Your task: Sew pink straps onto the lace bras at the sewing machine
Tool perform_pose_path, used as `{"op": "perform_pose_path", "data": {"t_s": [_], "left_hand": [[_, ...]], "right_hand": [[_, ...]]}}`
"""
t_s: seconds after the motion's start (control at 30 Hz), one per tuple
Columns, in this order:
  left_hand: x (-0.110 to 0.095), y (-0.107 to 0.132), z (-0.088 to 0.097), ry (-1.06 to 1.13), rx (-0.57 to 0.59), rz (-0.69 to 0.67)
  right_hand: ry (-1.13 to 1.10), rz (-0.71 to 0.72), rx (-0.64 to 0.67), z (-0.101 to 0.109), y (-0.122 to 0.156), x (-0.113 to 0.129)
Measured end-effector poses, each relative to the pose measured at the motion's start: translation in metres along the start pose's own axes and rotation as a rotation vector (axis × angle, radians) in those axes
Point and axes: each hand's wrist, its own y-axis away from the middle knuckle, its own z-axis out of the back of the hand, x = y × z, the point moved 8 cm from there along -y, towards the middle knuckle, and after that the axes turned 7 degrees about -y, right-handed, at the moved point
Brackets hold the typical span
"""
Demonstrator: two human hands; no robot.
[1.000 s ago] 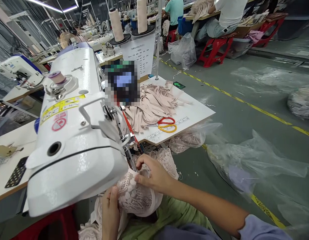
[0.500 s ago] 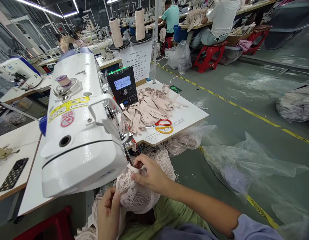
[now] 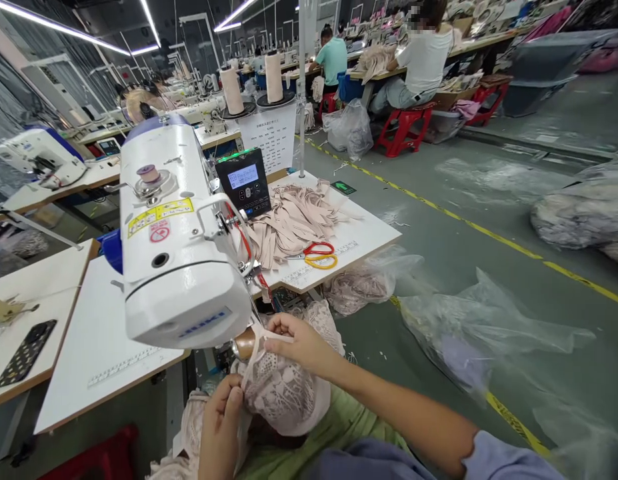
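Note:
A pale pink lace garment (image 3: 283, 393) lies over my lap just below the head of a white sewing machine (image 3: 179, 233). My right hand (image 3: 301, 343) pinches the lace's upper edge and a thin strap beside the machine's needle area. My left hand (image 3: 221, 417) grips the lace's lower left edge, fingers curled. A brown cylinder end (image 3: 245, 344) pokes out under the machine head, touching the fabric.
Beige fabric strips (image 3: 289, 217) are piled on the white table (image 3: 363, 233), with red and yellow scissors (image 3: 316, 255) beside them. A control panel (image 3: 245, 183) stands behind the machine. Plastic bags (image 3: 469, 327) lie on the floor at right. Other people sit sewing far back. A phone (image 3: 23, 353) lies at left.
The view has pulled back and tilted up, so the machine looks smaller. Both hands kept their grip on the lace, and the right hand drew a thin strap up near the needle.

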Motion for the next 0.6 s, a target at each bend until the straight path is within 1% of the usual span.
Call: {"op": "perform_pose_path", "data": {"t_s": [0.1,0.17,0.23,0.27,0.33,0.37,0.4,0.43,0.47,0.53,0.57,0.6], "left_hand": [[0.004,0.011,-0.016,-0.001,0.155,-0.034],[0.010,0.015,-0.026,0.047,0.204,0.015],[0.016,0.016,-0.038,0.203,0.216,0.112],[0.017,0.016,-0.045,0.300,0.229,0.164],[0.014,0.018,-0.065,0.506,0.323,0.260],[0.008,0.019,-0.070,0.601,0.367,0.290],[0.003,0.018,-0.069,0.694,0.373,0.313],[-0.002,0.015,-0.061,0.785,0.336,0.331],[-0.006,0.012,-0.044,0.856,0.257,0.332],[-0.007,0.006,0.009,0.918,0.006,0.319],[-0.008,0.005,0.040,0.944,-0.093,0.294],[-0.008,0.005,0.076,0.975,-0.219,0.237]], "right_hand": [[-0.055,-0.027,0.040,0.007,0.020,0.003],[-0.067,-0.060,0.028,0.010,0.034,0.004],[-0.076,-0.108,0.027,0.007,0.046,0.003],[-0.077,-0.134,0.047,0.003,0.052,0.001],[-0.047,-0.153,0.133,-0.010,0.062,-0.005],[0.011,-0.130,0.191,-0.017,0.067,-0.008],[0.106,-0.080,0.248,-0.021,0.070,-0.011],[0.231,-0.005,0.299,-0.025,0.074,-0.015],[0.373,0.078,0.343,-0.026,0.077,-0.019],[0.632,0.201,0.416,-0.024,0.082,-0.032],[0.720,0.224,0.446,-0.021,0.084,-0.039],[0.776,0.228,0.476,-0.017,0.086,-0.044]]}}
